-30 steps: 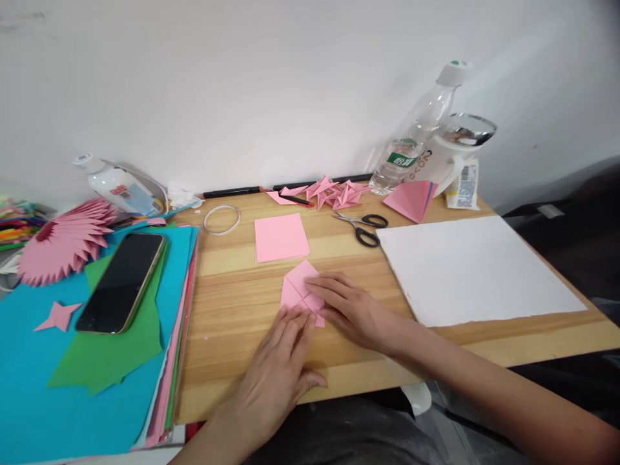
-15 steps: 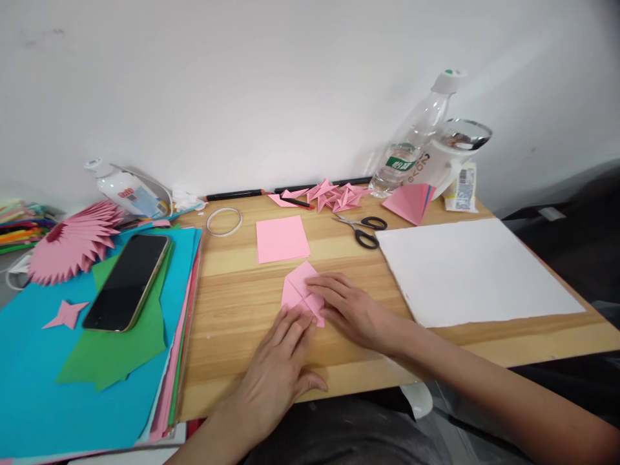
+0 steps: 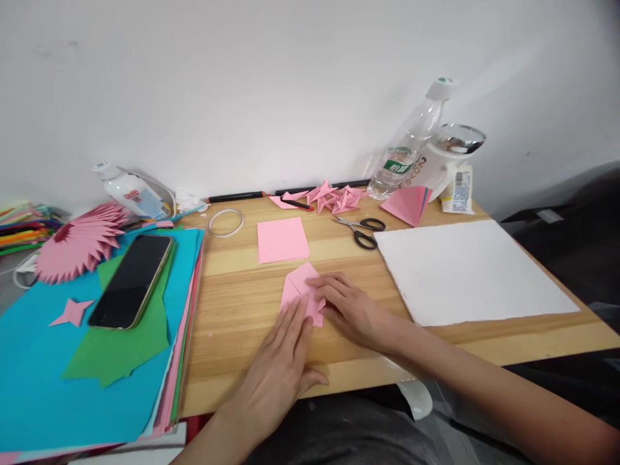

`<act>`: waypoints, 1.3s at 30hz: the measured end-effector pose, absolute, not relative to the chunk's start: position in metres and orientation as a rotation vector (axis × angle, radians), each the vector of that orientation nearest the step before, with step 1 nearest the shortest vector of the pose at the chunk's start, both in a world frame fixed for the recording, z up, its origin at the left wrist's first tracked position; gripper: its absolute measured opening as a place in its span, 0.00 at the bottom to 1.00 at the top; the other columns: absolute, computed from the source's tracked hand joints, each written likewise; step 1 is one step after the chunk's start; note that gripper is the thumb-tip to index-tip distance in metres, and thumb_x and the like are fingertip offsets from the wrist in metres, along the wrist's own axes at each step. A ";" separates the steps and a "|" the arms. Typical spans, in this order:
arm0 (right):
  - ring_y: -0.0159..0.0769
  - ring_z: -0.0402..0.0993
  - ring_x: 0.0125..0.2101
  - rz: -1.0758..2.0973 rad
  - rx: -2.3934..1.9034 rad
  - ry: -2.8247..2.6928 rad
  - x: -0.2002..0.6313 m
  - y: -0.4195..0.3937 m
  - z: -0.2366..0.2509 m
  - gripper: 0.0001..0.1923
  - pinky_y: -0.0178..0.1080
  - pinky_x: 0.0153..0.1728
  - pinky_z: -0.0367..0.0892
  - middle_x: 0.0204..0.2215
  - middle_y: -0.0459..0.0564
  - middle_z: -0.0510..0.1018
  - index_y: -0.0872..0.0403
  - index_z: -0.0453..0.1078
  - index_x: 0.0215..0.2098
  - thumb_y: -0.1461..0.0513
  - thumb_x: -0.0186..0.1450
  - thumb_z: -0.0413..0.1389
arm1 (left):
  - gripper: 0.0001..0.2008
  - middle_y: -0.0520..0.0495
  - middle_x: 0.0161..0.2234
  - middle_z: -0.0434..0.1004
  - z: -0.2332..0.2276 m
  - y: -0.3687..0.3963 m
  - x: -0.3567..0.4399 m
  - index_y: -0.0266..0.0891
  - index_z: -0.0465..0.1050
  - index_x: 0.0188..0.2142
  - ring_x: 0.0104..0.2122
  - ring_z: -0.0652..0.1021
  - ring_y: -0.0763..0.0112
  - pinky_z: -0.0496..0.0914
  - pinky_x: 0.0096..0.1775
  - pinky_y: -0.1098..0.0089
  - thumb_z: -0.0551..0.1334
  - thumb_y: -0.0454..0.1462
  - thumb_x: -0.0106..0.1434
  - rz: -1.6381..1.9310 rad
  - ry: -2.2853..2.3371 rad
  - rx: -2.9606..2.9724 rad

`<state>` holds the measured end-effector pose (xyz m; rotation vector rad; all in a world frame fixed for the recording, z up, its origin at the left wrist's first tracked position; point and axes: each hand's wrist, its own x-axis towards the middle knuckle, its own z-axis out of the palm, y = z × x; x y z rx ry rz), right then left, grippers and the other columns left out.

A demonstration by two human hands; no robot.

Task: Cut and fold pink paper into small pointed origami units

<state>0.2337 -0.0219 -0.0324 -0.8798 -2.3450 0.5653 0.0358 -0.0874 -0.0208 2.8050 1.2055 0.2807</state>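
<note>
While both hands' fingers press flat on the folded pink paper (image 3: pixel 301 292), the bottle (image 3: pixel 411 145) stands nearly empty.

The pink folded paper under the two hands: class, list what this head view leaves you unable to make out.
- Pink folded paper: near half covered by left hand and right hand; folds there hidden.
- Bottle label: too small to read.
- Phone: screen dark.
- Blue sheet: cut by the left and bottom edges.

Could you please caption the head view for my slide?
Both hands, left hand and right hand, press a folded pink paper flat on the wooden table.
</note>
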 end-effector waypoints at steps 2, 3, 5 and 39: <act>0.44 0.64 0.50 0.553 -0.886 -2.353 0.234 -0.022 -0.033 0.06 0.51 0.49 0.66 0.48 0.58 0.71 0.54 0.62 0.37 0.70 0.64 0.49 | 0.38 0.26 0.61 0.55 -0.019 -0.086 0.036 0.24 0.51 0.60 0.62 0.53 0.52 0.63 0.57 0.54 0.56 0.51 0.61 0.245 1.179 2.794; 0.45 0.63 0.51 0.548 -0.888 -2.356 0.234 -0.023 -0.034 0.06 0.51 0.49 0.66 0.48 0.58 0.71 0.54 0.62 0.37 0.70 0.64 0.49 | 0.39 0.27 0.61 0.54 -0.019 -0.085 0.036 0.24 0.49 0.61 0.62 0.53 0.54 0.62 0.57 0.56 0.56 0.51 0.61 0.231 1.161 2.789; 0.45 0.63 0.51 0.545 -0.887 -2.356 0.234 -0.023 -0.035 0.06 0.51 0.49 0.66 0.48 0.58 0.71 0.54 0.62 0.37 0.70 0.65 0.49 | 0.39 0.29 0.62 0.54 -0.018 -0.083 0.035 0.26 0.47 0.62 0.63 0.53 0.57 0.61 0.58 0.57 0.55 0.51 0.62 0.224 1.143 2.776; 0.44 0.63 0.52 0.621 -0.869 -2.316 0.235 -0.023 -0.033 0.07 0.52 0.50 0.66 0.48 0.59 0.71 0.53 0.61 0.35 0.71 0.63 0.49 | 0.40 0.30 0.62 0.51 -0.021 -0.087 0.035 0.26 0.48 0.62 0.63 0.49 0.53 0.57 0.60 0.55 0.55 0.52 0.61 0.170 1.090 2.895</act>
